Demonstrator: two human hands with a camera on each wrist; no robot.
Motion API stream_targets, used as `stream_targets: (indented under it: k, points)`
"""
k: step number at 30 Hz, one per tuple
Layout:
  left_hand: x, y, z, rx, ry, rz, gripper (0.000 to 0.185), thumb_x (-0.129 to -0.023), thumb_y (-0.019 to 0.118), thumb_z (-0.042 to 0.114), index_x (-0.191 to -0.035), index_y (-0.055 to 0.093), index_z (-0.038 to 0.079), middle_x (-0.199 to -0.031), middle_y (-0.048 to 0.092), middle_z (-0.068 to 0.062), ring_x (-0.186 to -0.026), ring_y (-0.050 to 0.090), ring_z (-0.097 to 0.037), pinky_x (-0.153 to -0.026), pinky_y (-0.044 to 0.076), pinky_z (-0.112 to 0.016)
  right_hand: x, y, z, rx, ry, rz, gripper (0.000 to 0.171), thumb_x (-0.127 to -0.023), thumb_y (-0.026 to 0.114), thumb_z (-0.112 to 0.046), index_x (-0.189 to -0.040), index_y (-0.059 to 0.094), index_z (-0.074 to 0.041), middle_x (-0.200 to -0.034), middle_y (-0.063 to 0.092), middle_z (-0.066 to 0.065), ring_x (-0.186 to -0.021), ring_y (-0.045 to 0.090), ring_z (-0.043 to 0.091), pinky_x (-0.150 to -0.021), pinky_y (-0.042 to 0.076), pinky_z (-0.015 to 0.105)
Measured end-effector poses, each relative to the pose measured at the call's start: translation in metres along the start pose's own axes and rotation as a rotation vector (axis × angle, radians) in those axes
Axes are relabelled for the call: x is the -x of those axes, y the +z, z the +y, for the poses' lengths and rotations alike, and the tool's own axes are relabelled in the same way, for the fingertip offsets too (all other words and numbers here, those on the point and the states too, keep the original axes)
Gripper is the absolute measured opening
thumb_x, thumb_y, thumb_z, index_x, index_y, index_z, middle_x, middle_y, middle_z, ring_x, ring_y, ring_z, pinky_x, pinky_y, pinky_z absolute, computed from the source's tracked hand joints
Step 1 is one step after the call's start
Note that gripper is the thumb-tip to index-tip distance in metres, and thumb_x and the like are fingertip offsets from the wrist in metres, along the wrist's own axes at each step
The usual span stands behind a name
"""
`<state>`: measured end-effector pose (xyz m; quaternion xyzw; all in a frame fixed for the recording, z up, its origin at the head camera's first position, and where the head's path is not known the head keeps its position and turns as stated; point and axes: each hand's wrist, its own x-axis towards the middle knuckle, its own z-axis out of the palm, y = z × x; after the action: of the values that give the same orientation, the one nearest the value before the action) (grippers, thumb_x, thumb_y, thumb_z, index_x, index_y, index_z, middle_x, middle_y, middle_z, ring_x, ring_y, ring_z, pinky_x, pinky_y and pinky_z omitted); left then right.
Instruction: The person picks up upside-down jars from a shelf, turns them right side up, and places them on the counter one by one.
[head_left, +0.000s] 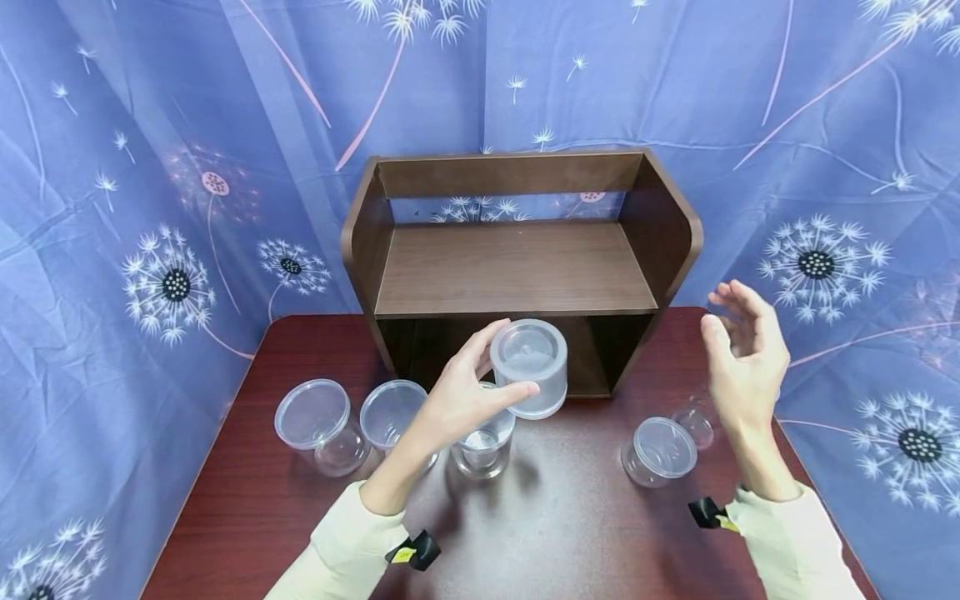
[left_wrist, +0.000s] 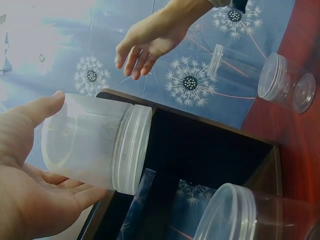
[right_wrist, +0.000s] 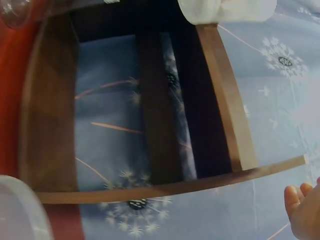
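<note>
My left hand (head_left: 468, 392) holds a clear plastic jar (head_left: 529, 367) upside down in the air, thumb and fingers round its sides, just in front of the brown wooden shelf (head_left: 517, 267). In the left wrist view the same jar (left_wrist: 95, 142) lies across my left palm (left_wrist: 27, 185) with its lid end toward the shelf opening. My right hand (head_left: 742, 350) hovers open at the right of the shelf, fingers relaxed, touching nothing; its fingers (left_wrist: 135, 60) also show in the left wrist view. Another jar (head_left: 483, 446) stands on the table right under the held one.
On the dark red table (head_left: 555, 533) stand two lidded jars at the left (head_left: 318, 425) (head_left: 390, 412), one lidded jar at the right (head_left: 660, 450) and a further jar (head_left: 696, 423) by my right wrist. Blue dandelion-print cloth (head_left: 135, 167) hangs all round.
</note>
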<state>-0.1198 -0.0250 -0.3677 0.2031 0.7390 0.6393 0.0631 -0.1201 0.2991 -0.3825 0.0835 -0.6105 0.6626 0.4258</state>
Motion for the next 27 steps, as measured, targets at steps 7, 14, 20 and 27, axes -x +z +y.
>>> stream_targets:
  k: [7,14,20,27]
  points:
    - [0.002,0.006,-0.007,0.025,0.005,-0.013,0.085,-0.083,0.085,0.016,-0.156,0.042,0.009,-0.143,0.059,-0.006,-0.134,0.056,-0.018,-0.115,0.039,-0.030,0.039,-0.010,0.000,-0.071,0.038,-0.124,0.045,-0.092,0.058,0.019,-0.137,0.052,0.017,-0.127,0.067,0.018,-0.114,0.065,0.025,-0.098,0.050,0.025]
    - [0.005,0.011,-0.012,0.050,0.010,-0.035,0.084,-0.085,0.084,0.016,-0.157,0.041,0.011,-0.144,0.058,-0.006,-0.134,0.056,-0.019,-0.113,0.042,-0.035,0.074,-0.013,0.003,-0.097,0.061,-0.238,0.050,-0.091,0.052,0.025,-0.140,0.046,0.020,-0.132,0.063,0.022,-0.117,0.064,0.027,-0.096,0.052,0.027]
    - [0.006,0.018,-0.019,0.098,0.015,-0.049,0.085,-0.085,0.083,0.013,-0.157,0.040,0.008,-0.145,0.057,-0.009,-0.136,0.054,-0.018,-0.115,0.038,-0.030,0.097,-0.012,0.010,-0.095,0.059,-0.310,0.052,-0.090,0.049,0.027,-0.141,0.042,0.022,-0.133,0.061,0.026,-0.117,0.064,0.026,-0.095,0.053,0.029]
    - [0.009,0.028,-0.027,0.152,0.023,-0.061,0.084,-0.084,0.082,0.009,-0.157,0.039,0.004,-0.146,0.056,-0.012,-0.137,0.052,-0.020,-0.117,0.035,-0.029,0.119,-0.007,0.016,-0.114,0.066,-0.413,0.058,-0.088,0.047,0.028,-0.145,0.036,0.022,-0.137,0.057,0.026,-0.120,0.063,0.024,-0.097,0.051,0.029]
